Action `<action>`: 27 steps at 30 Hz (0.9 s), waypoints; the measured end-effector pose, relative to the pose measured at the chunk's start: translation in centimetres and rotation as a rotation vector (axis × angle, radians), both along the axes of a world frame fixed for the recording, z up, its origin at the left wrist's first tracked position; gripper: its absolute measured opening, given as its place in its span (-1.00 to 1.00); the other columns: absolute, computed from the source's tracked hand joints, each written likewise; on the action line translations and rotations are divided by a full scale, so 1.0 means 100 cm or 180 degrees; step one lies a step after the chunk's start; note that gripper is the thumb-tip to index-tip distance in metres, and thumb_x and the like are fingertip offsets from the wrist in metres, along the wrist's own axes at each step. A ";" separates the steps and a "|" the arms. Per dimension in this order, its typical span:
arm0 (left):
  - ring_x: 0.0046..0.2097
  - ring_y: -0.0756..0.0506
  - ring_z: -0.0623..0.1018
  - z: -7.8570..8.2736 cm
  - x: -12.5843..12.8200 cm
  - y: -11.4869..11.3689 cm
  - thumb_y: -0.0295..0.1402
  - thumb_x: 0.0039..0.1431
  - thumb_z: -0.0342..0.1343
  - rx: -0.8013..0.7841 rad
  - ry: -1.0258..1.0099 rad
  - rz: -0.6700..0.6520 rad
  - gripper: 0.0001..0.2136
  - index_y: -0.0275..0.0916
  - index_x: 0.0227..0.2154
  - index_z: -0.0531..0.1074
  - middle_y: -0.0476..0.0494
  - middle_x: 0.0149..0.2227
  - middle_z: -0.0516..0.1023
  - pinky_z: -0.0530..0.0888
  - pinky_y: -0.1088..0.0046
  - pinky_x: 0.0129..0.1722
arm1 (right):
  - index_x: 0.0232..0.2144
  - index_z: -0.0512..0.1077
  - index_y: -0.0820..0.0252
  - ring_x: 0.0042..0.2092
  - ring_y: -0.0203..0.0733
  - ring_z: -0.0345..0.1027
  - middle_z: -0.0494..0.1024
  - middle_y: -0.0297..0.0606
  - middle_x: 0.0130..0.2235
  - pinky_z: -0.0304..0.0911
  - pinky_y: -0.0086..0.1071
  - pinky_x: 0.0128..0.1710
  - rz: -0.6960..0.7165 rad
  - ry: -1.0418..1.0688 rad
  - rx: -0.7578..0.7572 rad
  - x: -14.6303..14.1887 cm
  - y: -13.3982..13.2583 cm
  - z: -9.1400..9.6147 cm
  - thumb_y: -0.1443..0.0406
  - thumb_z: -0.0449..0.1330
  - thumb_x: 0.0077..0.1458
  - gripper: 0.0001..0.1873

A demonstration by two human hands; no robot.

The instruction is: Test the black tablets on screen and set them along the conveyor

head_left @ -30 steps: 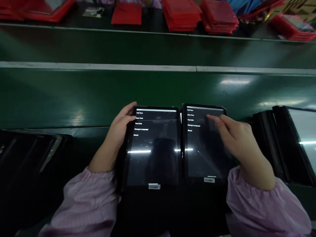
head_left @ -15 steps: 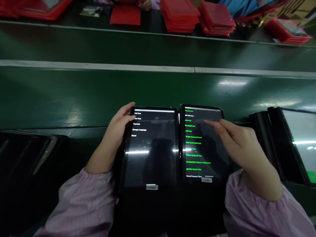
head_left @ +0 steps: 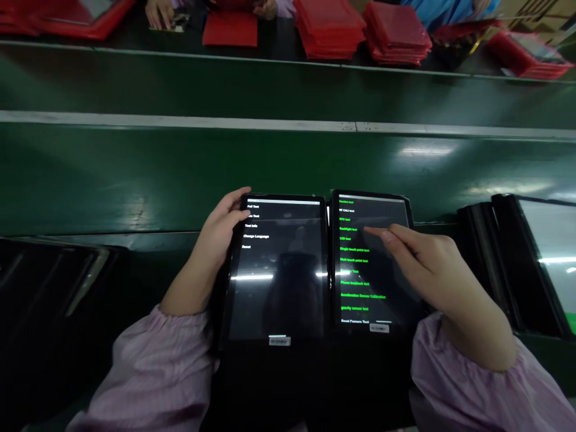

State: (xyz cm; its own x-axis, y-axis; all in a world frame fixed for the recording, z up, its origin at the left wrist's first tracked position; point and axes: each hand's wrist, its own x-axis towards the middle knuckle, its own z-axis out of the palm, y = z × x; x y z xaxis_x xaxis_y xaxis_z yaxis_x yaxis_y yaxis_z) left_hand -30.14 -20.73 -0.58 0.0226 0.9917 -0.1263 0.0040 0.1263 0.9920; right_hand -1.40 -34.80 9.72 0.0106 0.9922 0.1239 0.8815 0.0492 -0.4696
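Note:
Two black tablets lie side by side in front of me. The left tablet shows a short white menu. The right tablet shows a long list in green text. My left hand grips the left tablet's upper left edge, thumb on the screen by the menu. My right hand hovers over the right tablet with the index finger stretched out, its tip at the upper part of the green list; the other fingers are curled in. Pink sleeves cover both forearms.
A green conveyor belt runs across behind the tablets. More dark tablets stand stacked at the right and left. Red pouches are piled on the far bench, where another person's hand rests.
The right tablet's screen switched from a short white menu to a long green list. My right index finger has slid down and left on that screen. The left hand stays put.

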 end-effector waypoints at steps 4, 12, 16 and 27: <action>0.00 -0.29 0.66 0.000 0.000 0.001 -0.28 -0.03 0.25 0.0031 0.0000 -0.0062 -0.50 -0.12 0.06 0.61 -0.18 -0.01 0.66 0.67 0.19 -0.09 | -0.52 0.45 0.08 -0.59 -0.28 0.36 0.56 -0.31 -0.54 0.19 -0.42 -0.58 0.0022 -0.0032 0.0050 0.000 0.000 -0.001 -0.01 -0.05 0.49 -0.40; 0.04 -0.31 0.66 0.000 -0.002 0.003 -0.31 -0.06 0.28 -0.0048 0.0091 -0.0075 -0.48 -0.13 0.06 0.61 -0.19 0.04 0.66 0.68 0.19 -0.07 | -0.48 0.48 0.09 -0.52 -0.25 0.47 0.67 -0.26 -0.44 0.26 -0.42 -0.53 0.0012 -0.0012 0.0024 0.000 -0.001 -0.001 -0.01 -0.05 0.51 -0.41; 0.03 -0.30 0.65 -0.001 -0.003 0.004 -0.28 -0.06 0.26 -0.0031 -0.0054 -0.0095 -0.50 -0.13 0.03 0.63 -0.18 0.04 0.67 0.67 0.21 -0.07 | -0.46 0.50 0.10 -0.54 -0.26 0.41 0.60 -0.30 -0.50 0.23 -0.42 -0.52 0.0018 -0.0035 0.0044 -0.001 -0.001 -0.001 0.02 -0.05 0.51 -0.43; 0.31 -0.35 0.51 -0.003 -0.016 0.008 -0.36 -0.21 0.17 0.0104 -0.0301 -0.0418 -0.45 -0.13 -0.03 0.60 -0.16 0.13 0.66 0.42 0.02 0.39 | -0.50 0.44 0.08 -0.62 -0.28 0.24 0.37 -0.39 -0.64 0.13 -0.39 -0.57 -0.0007 -0.0065 -0.0059 0.004 -0.001 -0.001 -0.03 -0.05 0.50 -0.40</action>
